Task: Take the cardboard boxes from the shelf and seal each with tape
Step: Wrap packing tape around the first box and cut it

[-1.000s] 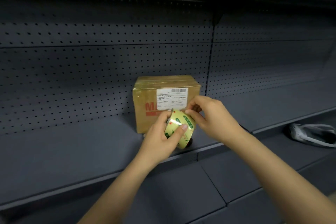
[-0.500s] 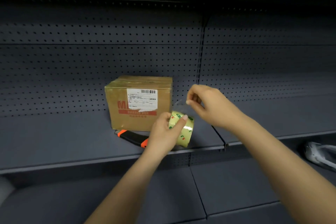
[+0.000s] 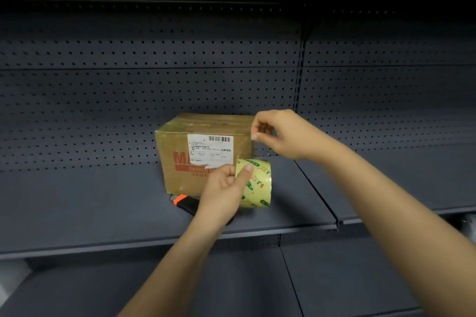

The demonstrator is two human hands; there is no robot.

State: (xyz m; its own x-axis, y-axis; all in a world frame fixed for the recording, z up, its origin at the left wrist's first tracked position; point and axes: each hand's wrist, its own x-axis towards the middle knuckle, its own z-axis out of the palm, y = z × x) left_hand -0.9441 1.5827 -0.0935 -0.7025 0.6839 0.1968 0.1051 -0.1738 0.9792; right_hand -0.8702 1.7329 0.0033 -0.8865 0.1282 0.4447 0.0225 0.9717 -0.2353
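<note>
A second ago the right hand (image 3: 280, 134) was down at the tape roll (image 3: 257, 183). Now it is lifted well above the roll, level with the top right corner of the cardboard box (image 3: 206, 152). Its thumb and forefinger pinch the tape end (image 3: 252, 140), and the clear strip down to the roll is barely visible. The left hand (image 3: 224, 188) keeps its grip on the roll, with the thumb lying across the outer face and the fingers curled behind. It holds the roll just in front of the box's lower right corner.

The box stands on the dark shelf (image 3: 77, 201), close to the perforated back panel (image 3: 128, 98). A white shipping label (image 3: 210, 149) with a barcode along its top covers much of the front, and its small print is too fine to read. Beside it show a large red "M" and part of a next letter, over a red band with unreadable white characters. The yellowish roll carries green and red printing, also illegible.

The box is closed, with glossy tape across the top, and its contents are hidden. A black and orange utility knife (image 3: 183, 202) lies on the shelf against the box's front edge, partly behind the left wrist.
</note>
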